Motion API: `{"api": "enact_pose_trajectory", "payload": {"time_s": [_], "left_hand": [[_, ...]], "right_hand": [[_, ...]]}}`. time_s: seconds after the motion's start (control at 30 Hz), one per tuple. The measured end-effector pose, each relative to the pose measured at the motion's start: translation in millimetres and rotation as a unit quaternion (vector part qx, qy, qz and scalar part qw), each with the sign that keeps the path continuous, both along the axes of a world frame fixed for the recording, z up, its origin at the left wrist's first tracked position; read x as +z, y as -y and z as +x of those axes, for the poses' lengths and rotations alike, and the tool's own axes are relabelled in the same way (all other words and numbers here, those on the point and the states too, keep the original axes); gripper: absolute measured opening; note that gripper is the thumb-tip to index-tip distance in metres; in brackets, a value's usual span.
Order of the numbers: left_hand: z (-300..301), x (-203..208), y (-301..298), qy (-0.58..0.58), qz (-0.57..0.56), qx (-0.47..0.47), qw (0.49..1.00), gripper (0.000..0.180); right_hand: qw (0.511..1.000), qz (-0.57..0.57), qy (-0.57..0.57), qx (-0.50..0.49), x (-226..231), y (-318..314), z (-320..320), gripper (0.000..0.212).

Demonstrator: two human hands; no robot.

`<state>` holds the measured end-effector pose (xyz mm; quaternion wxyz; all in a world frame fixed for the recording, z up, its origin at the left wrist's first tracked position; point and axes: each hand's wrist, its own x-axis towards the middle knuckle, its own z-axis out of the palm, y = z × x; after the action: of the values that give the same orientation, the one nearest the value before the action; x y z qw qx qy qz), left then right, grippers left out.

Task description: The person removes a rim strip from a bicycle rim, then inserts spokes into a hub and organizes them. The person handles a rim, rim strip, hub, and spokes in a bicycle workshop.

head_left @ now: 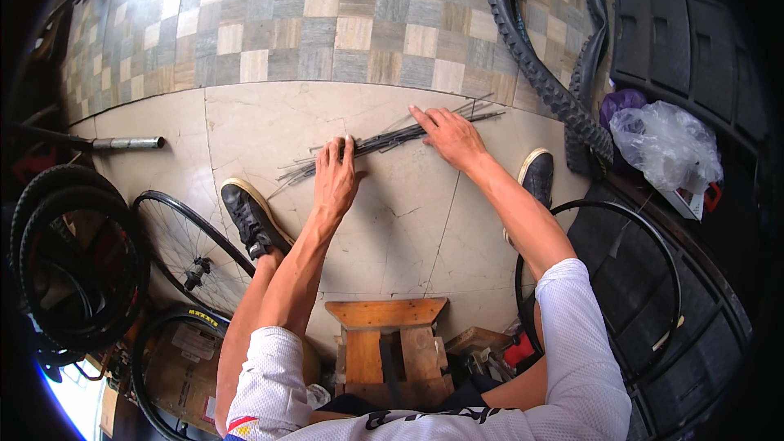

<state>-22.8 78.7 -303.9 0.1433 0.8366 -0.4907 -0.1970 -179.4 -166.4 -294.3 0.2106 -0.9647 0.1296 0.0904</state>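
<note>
A bundle of thin metal spokes (384, 142) lies on the pale tiled floor in front of me. My left hand (336, 173) rests flat on the left part of the bundle, fingers pressing down on the spokes. My right hand (449, 135) lies on the right part, fingers spread and touching the spokes. A few loose spoke ends fan out at both ends of the bundle. Neither hand closes around anything.
A spoked bicycle wheel (192, 253) lies by my left shoe (251, 216). A bare rim (621, 294) lies by my right shoe (536, 177). Knobby tyres (539, 73) lean at the right, more tyres (73, 261) at left. A wooden stool (388, 347) stands under me. A metal pipe (126, 144), plastic bag (665, 143).
</note>
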Motion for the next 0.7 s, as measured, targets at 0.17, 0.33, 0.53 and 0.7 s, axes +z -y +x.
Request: {"api": "enact_pose_trajectory", "payload": {"time_s": [0.17,0.33,0.53,0.7], "left_hand": [[13.7,-8.8,4.9,0.016,-0.022,-0.06,0.998,0.018],[24.9,-14.2,21.7,0.102,0.045,-0.156,0.981,0.008],[49.4,-17.3,57.7,0.127,0.084,-0.184,0.971,0.016],[94.3,22.2,92.1,-0.058,0.184,-0.188,0.963,0.023]], "right_hand": [[0.994,-0.085,0.021,0.065,2.9,-2.5,-4.2,0.047],[0.994,-0.058,0.039,0.084,-9.1,-6.2,-14.7,0.015],[0.998,-0.061,0.007,0.009,-16.5,-19.1,-8.3,0.018],[0.968,0.174,-0.136,-0.12,10.1,18.1,11.3,0.029]]}}
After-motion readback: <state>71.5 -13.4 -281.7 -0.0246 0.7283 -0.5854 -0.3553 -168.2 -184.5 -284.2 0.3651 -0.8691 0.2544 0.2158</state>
